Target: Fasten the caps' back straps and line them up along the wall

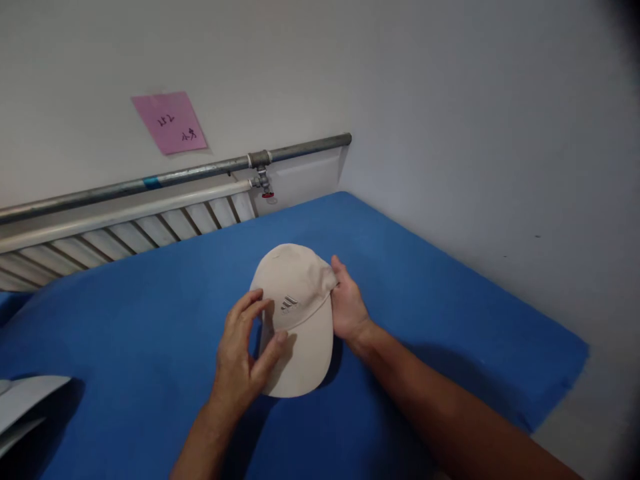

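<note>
A cream baseball cap (305,360) with a small striped logo is held above the blue-covered surface, its brim pointing toward me. My right hand (349,303) grips the cap's right side near the back of the brim, thumb upward and the other fingers hidden beneath it. At the cap's left side is my left hand (245,343), its fingers and thumb apart over the crown and brim. Whether its fingertips press on the fabric is hard to tell.
A blue cloth (165,333) covers the surface. Behind it are a white radiator (150,230), a metal pipe (200,172) and a red-handled valve (267,195). A pink note (170,123) hangs on the wall. White curved objects (30,397) lie at the left edge.
</note>
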`<state>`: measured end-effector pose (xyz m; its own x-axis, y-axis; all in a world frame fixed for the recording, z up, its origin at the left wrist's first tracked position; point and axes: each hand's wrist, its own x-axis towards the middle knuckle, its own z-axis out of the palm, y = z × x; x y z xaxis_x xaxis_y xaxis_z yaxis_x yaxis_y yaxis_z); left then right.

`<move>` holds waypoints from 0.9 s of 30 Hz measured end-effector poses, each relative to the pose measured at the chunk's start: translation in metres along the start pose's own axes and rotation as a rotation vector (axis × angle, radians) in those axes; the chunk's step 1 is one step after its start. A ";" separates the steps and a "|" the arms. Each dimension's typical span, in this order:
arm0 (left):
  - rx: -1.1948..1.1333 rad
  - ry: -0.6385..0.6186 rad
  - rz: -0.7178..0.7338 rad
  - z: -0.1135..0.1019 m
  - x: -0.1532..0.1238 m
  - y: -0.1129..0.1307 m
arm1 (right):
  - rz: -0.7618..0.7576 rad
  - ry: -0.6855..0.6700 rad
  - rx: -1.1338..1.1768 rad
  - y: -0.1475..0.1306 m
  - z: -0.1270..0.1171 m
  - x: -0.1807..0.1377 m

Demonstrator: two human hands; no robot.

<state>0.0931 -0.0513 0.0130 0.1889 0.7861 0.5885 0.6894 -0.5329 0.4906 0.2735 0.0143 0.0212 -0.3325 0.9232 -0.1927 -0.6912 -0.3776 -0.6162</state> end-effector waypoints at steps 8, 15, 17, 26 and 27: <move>-0.313 -0.268 0.023 0.009 -0.010 0.026 | -0.317 -0.028 -0.167 -0.008 0.012 -0.028; -0.538 -0.191 -0.367 0.025 -0.017 0.028 | -0.546 -0.245 -0.750 -0.001 0.004 -0.036; -0.631 -0.065 -0.439 0.032 -0.017 0.027 | -0.587 -0.346 -0.871 -0.002 0.006 -0.038; -0.818 0.097 -0.653 0.045 -0.011 0.005 | -0.667 -0.325 -1.119 0.007 0.003 -0.037; -0.849 0.119 -0.718 0.046 -0.010 0.001 | -0.682 -0.316 -1.153 0.009 0.002 -0.037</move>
<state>0.1241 -0.0457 -0.0220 -0.1608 0.9866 0.0283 -0.0978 -0.0444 0.9942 0.2785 -0.0233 0.0240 -0.3835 0.7859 0.4851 0.0926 0.5554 -0.8264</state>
